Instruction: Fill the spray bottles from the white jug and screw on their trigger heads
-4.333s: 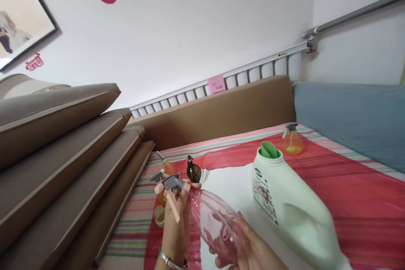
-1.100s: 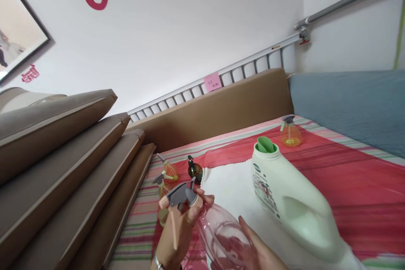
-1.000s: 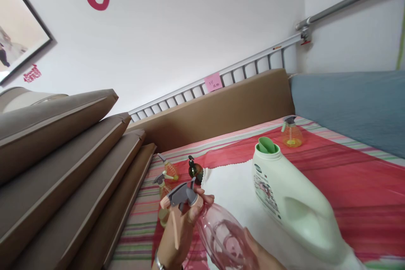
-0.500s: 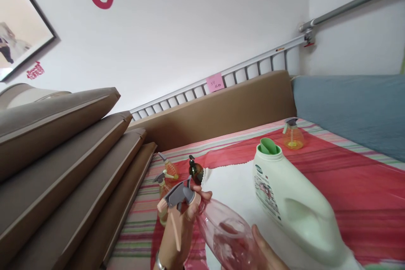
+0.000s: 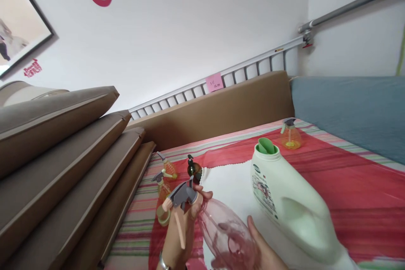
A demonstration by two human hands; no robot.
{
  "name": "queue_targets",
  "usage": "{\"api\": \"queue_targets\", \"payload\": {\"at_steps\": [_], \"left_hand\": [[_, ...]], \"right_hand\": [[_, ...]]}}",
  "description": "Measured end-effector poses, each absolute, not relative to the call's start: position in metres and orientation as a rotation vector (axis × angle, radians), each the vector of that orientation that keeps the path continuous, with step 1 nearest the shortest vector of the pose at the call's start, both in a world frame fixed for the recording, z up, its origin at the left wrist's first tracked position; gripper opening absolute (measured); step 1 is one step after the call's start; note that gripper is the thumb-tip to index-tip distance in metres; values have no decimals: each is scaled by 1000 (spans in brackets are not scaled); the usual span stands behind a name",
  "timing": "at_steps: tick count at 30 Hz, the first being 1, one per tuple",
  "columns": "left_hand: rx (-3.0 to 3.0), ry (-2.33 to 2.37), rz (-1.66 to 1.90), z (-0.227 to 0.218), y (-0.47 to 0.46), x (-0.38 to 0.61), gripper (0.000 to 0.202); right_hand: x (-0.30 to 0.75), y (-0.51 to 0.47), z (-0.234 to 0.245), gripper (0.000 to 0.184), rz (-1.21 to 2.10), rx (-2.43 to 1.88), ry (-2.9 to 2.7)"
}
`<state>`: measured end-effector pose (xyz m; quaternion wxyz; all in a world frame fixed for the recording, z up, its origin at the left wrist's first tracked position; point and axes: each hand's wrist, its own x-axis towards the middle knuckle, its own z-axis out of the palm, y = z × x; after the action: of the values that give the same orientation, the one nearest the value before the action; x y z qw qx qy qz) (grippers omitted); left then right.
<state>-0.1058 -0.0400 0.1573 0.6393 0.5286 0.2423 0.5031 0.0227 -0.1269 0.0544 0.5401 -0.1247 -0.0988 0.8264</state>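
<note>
A clear pink spray bottle (image 5: 226, 234) lies tilted between my hands at the bottom centre. My left hand (image 5: 182, 230) is closed round its neck, fingers on the grey and peach trigger head (image 5: 179, 198). My right hand (image 5: 264, 253) cups the bottle's body from below and the right, fingers curled against it. A big white detergent jug (image 5: 291, 206) with a green cap stands just right of my hands on a white cloth (image 5: 229, 187).
Two small orange spray bottles (image 5: 166, 173) and a dark green pump bottle (image 5: 193, 168) stand behind my left hand. Another orange sprayer (image 5: 290, 135) sits far right on the red striped cloth (image 5: 354, 194). Stacked brown cushions (image 5: 63, 160) rise at left.
The trigger head has turned a little in my left hand, and my right hand has shifted along the bottle's body. The view has wobbled slightly.
</note>
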Motion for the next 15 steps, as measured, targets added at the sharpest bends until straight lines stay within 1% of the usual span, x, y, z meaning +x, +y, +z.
{"api": "queue_targets", "payload": {"at_steps": [1,5,6,7,9,11,13,15], "left_hand": [[1217,565,1153,158,-41,-104,34],[1245,593,1165,163,-45,-99,29],[1252,590,1162,165,-46,-99,30],[1261,589,1161,166,-46,-98,31],[1278,586,1157,168,-48,-98,31],[1288,585,1163,169,-49,-98,30],[1295,584,1175,169,-48,-97,29],[1301,584,1186,170,-48,-97,28]], "right_hand": [[23,-126,51,62,1984,-300,-241],[30,-123,36,32,1867,-346,-178],[32,-122,35,29,1856,-348,-164],[32,-121,37,31,1879,-345,-165],[31,-121,44,43,1957,-345,-200],[28,-124,54,48,1949,-367,-221],[24,-127,60,46,1885,-404,-221],[22,-130,61,38,1833,-448,-229]]}}
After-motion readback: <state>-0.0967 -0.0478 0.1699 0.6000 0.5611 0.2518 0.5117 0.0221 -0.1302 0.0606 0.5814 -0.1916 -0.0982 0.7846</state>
